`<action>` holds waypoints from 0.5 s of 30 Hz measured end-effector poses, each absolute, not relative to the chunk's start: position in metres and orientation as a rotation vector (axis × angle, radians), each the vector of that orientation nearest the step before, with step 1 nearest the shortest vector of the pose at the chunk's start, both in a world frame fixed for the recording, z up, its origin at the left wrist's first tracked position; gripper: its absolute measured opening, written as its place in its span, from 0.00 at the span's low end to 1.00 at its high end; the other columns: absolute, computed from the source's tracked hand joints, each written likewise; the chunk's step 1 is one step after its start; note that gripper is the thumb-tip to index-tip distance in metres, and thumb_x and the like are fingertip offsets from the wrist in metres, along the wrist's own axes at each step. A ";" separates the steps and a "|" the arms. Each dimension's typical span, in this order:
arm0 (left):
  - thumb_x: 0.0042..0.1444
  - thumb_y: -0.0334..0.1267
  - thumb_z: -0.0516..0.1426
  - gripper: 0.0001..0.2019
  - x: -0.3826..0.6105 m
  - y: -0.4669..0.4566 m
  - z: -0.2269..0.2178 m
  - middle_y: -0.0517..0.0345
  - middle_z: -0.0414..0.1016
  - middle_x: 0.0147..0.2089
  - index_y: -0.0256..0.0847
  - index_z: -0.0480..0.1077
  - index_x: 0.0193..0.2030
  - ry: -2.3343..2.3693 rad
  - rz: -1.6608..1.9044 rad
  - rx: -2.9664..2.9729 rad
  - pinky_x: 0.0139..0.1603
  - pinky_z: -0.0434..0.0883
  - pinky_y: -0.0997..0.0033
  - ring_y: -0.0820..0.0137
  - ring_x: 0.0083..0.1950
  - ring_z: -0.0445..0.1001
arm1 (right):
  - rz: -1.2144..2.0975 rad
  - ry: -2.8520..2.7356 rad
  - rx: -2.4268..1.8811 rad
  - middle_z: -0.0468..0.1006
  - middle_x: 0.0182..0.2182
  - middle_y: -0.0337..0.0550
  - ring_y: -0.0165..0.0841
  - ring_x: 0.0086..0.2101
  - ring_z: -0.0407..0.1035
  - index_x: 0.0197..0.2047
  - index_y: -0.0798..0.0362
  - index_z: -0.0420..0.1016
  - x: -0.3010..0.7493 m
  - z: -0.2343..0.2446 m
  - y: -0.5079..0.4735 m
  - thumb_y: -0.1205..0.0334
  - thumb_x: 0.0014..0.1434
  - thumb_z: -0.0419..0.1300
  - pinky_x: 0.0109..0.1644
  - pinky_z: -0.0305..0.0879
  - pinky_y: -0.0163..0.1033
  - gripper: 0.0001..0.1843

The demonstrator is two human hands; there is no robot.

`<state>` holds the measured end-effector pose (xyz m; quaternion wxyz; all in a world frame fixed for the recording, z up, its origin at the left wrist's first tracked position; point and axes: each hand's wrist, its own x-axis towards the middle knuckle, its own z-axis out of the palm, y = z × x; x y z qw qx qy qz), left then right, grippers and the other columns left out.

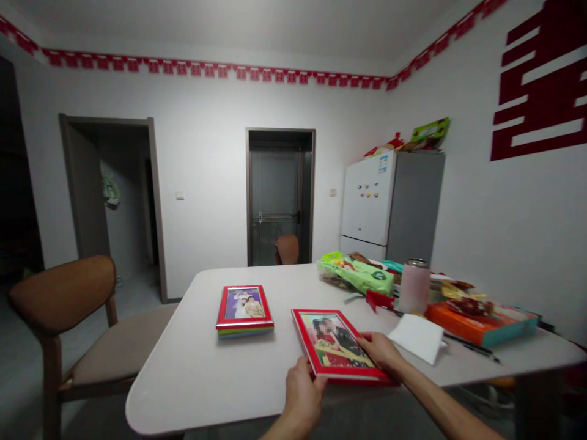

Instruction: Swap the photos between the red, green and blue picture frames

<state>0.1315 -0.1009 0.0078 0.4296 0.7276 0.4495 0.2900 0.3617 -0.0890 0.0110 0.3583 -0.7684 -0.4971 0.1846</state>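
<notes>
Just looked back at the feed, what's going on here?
A person's left hand and right hand hold a red picture frame by opposite sides, near the table's front edge. A second red frame lies to its left, face up. Toward the right are a pink jar, white paper and an orange box.

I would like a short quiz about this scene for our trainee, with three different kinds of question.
1. Which colour borders the held picture frame: A blue, B red, C green?
2. True or false: the stack of picture frames lies left of the held one.
3. What white thing lies between the held picture frame and the orange box?

Key: 1 B; 2 true; 3 the folded white paper.
</notes>
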 end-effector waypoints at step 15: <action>0.40 0.29 0.57 0.13 0.118 -0.085 0.004 0.53 0.73 0.38 0.38 0.69 0.37 1.129 0.747 2.034 0.40 0.62 0.71 0.65 0.40 0.69 | -0.061 -1.511 -2.214 0.75 0.37 0.58 0.41 0.37 0.68 0.38 0.61 0.73 0.345 0.010 -0.075 0.63 0.51 0.46 0.40 0.57 0.40 0.18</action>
